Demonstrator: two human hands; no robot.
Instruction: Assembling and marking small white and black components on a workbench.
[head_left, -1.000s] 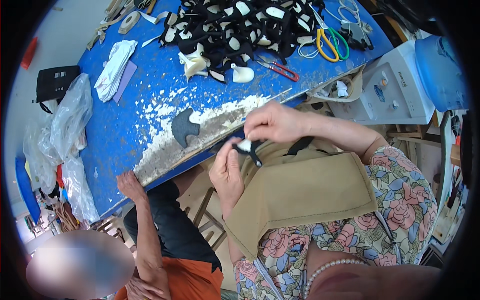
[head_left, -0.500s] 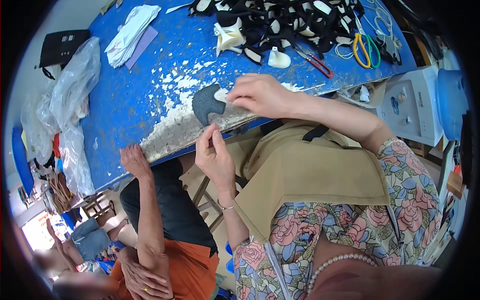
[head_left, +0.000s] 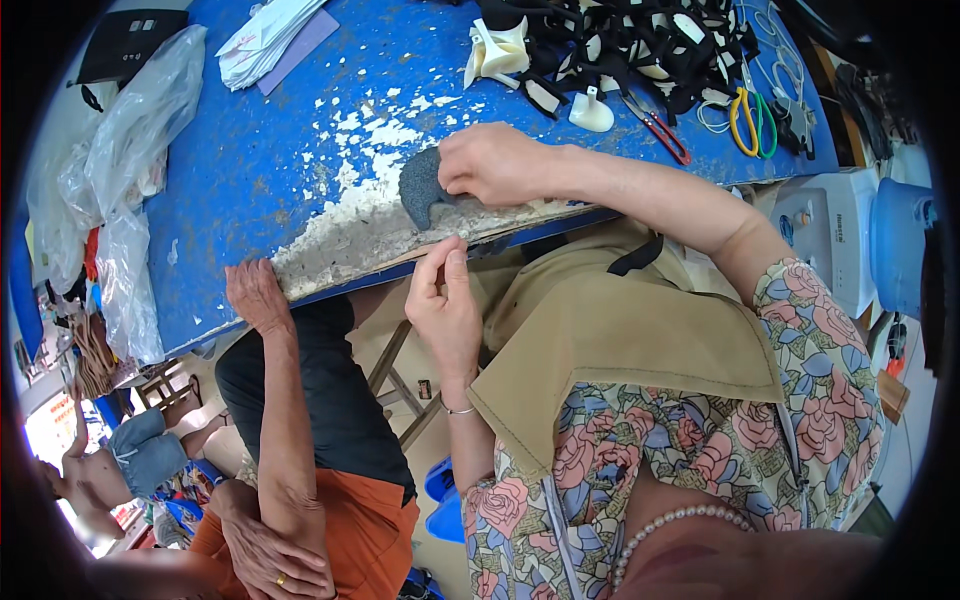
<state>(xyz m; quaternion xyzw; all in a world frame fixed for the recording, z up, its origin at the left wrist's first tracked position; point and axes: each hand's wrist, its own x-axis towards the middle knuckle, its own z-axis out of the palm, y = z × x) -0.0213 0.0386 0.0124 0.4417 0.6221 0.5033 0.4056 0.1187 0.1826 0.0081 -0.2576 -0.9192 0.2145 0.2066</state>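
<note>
A dark grey, rough-textured, curved piece with a notched lower edge is laid flat near the front edge of a blue-painted table with a scuffed, whitish worn patch. Its right end is covered by the person's right hand, whose fingers are bunched and curled downward; what is pinched beneath them cannot be told. The left hand is held just below and to the right of the piece, at the table's edge, its thumb and forefinger drawn close together (whether anything thin is caught between them cannot be told). Farther back, a heap of black pieces with white patches is spread, and before it are set a cream plastic form with several arms, a white, rounded, cup-like piece and red-handled metal snips. Scissors with one yellow and one green handle are placed at the right. To the left, the table's edge is gripped by a co-worker's hand.
</note>
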